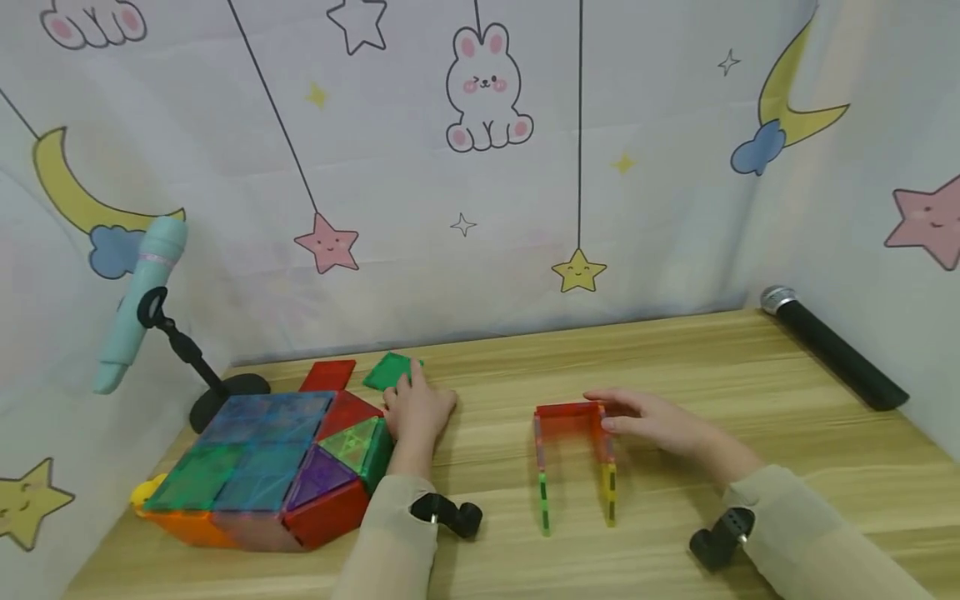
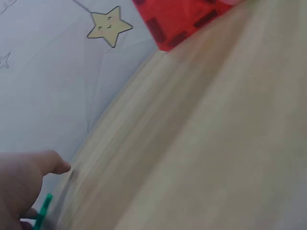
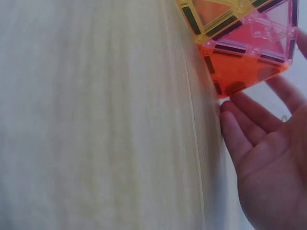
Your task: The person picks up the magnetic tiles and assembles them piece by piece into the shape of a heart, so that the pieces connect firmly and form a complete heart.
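Note:
My left hand [image 1: 420, 404] touches a flat green magnetic tile [image 1: 387, 372] near the table's back with its fingertips. Its thumb points away to the right. Only the tile's thin edge shows in the left wrist view. In the middle stands a U-shaped wall of magnetic tiles, with a red back tile [image 1: 567, 410]. My right hand [image 1: 652, 423] touches the wall's back right corner from outside, fingers fairly straight. In the right wrist view the wall's right side shows an orange triangle tile [image 3: 235, 72], a pink triangle tile [image 3: 259, 33] and a yellow tile [image 3: 213, 17].
A large block of coloured tiles [image 1: 277, 454] stands at the left. Behind it lies a red tile [image 1: 327, 375]. A teal microphone [image 1: 142, 300] on a black stand [image 1: 228, 396] is at the far left, and a black microphone [image 1: 836, 350] lies at the right.

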Demonstrator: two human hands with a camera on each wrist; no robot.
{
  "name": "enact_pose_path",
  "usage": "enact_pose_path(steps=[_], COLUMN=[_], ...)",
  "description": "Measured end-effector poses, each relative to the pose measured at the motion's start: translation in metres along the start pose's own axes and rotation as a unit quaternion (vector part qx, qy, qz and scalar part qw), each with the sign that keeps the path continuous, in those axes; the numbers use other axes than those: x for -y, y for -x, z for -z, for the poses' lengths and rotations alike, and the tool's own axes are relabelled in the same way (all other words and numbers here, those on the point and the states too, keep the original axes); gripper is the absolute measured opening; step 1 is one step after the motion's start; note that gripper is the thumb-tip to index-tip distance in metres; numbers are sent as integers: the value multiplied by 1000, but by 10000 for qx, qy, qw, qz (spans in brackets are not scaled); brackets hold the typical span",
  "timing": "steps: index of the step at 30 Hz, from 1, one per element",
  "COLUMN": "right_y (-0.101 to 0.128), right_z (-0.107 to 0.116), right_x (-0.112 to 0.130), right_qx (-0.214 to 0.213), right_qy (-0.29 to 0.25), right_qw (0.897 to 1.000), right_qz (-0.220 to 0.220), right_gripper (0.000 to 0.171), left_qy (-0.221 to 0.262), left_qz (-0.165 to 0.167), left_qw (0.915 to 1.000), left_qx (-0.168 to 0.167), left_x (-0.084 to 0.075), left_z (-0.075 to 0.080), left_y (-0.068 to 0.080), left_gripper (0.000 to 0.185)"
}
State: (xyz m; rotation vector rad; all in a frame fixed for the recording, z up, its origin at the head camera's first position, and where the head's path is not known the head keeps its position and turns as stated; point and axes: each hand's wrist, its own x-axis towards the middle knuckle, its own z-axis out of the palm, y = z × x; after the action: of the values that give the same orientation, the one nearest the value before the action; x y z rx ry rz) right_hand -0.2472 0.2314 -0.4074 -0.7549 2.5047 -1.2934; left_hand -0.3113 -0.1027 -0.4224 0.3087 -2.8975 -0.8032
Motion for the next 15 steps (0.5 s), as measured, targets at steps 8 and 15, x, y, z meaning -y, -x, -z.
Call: enact_pose_path(steps=[8, 15], right_y=[0, 0], right_z=[1, 0], right_x=[2, 1], right_qx=[-35, -16], right_qy=[11, -73], right_qw=[10000, 10000], right_qz=[4, -31], right_gripper=[49, 50], left_qy=[-539, -568], left_qz=[-857, -1771], left_qw=[9944, 9791], left_qx=[314, 828], left_x=[-5, -9], left_z=[-2, 1], left_y=[15, 19], left_gripper=[54, 41])
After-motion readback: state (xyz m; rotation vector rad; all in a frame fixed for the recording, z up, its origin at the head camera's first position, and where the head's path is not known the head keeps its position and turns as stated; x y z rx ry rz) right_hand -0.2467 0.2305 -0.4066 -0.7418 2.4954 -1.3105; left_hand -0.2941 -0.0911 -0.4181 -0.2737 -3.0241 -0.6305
